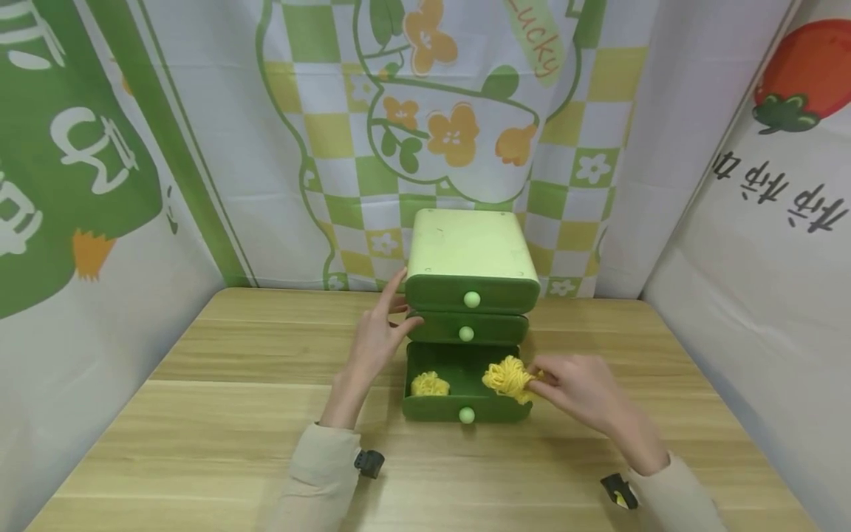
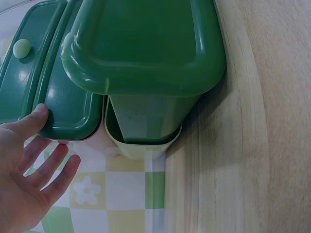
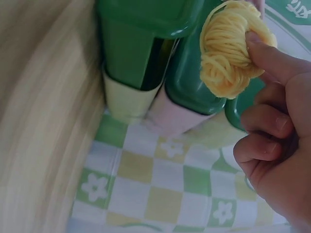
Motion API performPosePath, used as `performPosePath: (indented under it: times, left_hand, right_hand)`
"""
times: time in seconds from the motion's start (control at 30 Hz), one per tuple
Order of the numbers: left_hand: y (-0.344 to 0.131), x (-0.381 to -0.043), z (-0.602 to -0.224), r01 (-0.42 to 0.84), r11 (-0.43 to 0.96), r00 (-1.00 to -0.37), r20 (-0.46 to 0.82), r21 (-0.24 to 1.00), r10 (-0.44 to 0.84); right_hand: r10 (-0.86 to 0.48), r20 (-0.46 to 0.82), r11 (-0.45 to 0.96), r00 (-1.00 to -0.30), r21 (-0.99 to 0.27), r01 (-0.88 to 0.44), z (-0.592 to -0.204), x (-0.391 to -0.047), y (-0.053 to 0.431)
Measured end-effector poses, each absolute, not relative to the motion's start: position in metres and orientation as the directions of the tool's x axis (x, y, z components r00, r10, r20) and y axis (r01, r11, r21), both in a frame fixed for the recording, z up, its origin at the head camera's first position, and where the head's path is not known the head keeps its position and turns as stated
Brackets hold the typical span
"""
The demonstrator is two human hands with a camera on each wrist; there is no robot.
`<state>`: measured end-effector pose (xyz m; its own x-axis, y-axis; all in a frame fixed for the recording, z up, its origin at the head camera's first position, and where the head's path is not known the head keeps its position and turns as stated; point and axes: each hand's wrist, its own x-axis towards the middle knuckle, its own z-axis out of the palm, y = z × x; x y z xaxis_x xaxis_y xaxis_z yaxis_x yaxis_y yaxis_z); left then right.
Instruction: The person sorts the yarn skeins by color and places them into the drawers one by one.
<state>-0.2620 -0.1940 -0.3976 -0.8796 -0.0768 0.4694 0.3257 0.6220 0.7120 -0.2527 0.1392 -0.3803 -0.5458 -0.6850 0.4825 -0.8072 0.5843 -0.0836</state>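
A small cabinet [image 1: 470, 244] has three green drawers with round knobs; its bottom drawer [image 1: 435, 408] is pulled out. Inside that drawer, at the left, lies a yellow yarn bundle [image 1: 430, 384]. My right hand [image 1: 581, 388] pinches another yellow yarn bundle [image 3: 228, 51] between thumb and fingers, over the drawer's right side. At the cabinet's left side is my left hand [image 1: 377, 336], its thumb [image 2: 39, 114] touching the edge of the middle drawer [image 2: 73, 82]. The other left fingers spread loosely beside the cabinet. The top and middle drawers are pushed in.
The cabinet stands on a wooden table [image 1: 253, 414] near its back edge. A patterned curtain [image 1: 346, 148] hangs right behind it, with printed fabric walls at the left and right. Small black devices [image 1: 369, 463] sit at both wrists.
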Motion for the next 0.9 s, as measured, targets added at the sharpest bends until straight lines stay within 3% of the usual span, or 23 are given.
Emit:
performPosePath:
  times: [0.13,0.5,0.9]
  left_hand:
    - [-0.193,-0.262,-0.398,0.322,0.616,-0.883,0.463,0.719,-0.079]
    - [-0.191,-0.264,-0.398,0.302,0.623,-0.890,0.447,0.721,-0.086]
    - [-0.193,-0.262,-0.396,0.318,0.609,-0.886,0.456,0.727,-0.081]
  right_hand:
    - [-0.681,0.475,0.595,-0.557,-0.084,-0.799,-0.379,-0.257,0.125]
    - [-0.637,0.383,0.659,-0.669,-0.178,-0.731,-0.390,-0.263,0.097]
    - [-0.641,0.355,0.664,-0.681,-0.191,-0.723,-0.399,-0.266,0.090]
